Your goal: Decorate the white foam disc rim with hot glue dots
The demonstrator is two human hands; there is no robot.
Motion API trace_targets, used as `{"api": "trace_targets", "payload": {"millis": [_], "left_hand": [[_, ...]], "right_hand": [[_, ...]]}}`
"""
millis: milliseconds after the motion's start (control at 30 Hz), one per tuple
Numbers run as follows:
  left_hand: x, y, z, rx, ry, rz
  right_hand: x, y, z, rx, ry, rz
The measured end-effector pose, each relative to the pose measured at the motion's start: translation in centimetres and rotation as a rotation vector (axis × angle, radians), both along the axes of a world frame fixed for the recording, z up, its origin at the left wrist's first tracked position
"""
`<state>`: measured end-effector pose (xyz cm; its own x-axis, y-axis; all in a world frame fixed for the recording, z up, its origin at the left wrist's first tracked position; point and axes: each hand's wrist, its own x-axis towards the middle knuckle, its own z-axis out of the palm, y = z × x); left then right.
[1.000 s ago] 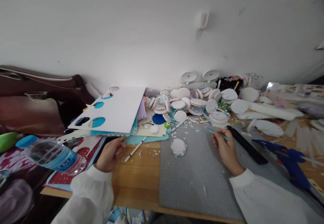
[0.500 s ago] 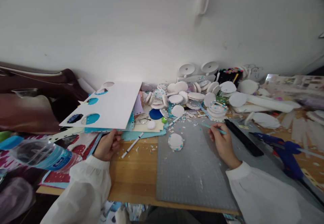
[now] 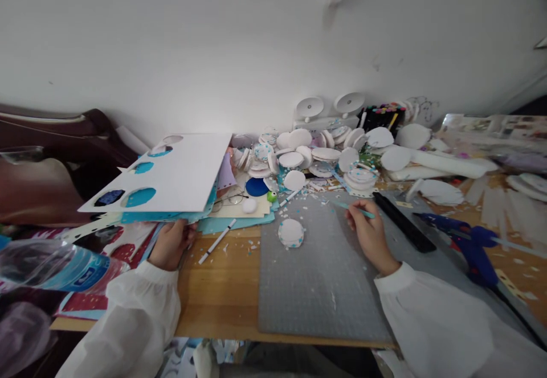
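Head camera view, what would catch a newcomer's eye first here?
Probably the white sheet with round holes, which the left hand lifts at the left of the desk. Next, the heap of white discs against the wall, beyond the right hand holding a thin teal tool.

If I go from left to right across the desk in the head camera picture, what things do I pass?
Water bottle → left hand → white pen → round white disc → right hand → black ruler → blue glue gun.
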<state>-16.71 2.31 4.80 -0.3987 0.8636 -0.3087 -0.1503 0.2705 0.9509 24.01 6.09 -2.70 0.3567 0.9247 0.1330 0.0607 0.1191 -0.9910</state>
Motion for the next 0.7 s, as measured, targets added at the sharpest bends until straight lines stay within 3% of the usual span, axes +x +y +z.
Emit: {"api": "trace_targets", "payload": {"millis": [267,433,700], "left_hand": [[-0.4,1.0,-0.4,-0.028,-0.077,0.086],[0.1,1.1,-0.1,0.047,-0.143,0.094],[0.4,0.9,0.4,0.031,-0.222,0.067]], "right_hand": [[0.1,0.0,-0.2,-0.012,-0.027,0.009],[0.2,0.0,-0.3,0.0,-0.073,0.01],[0.1,0.0,-0.7,0.081,-0.321,0.006]]}}
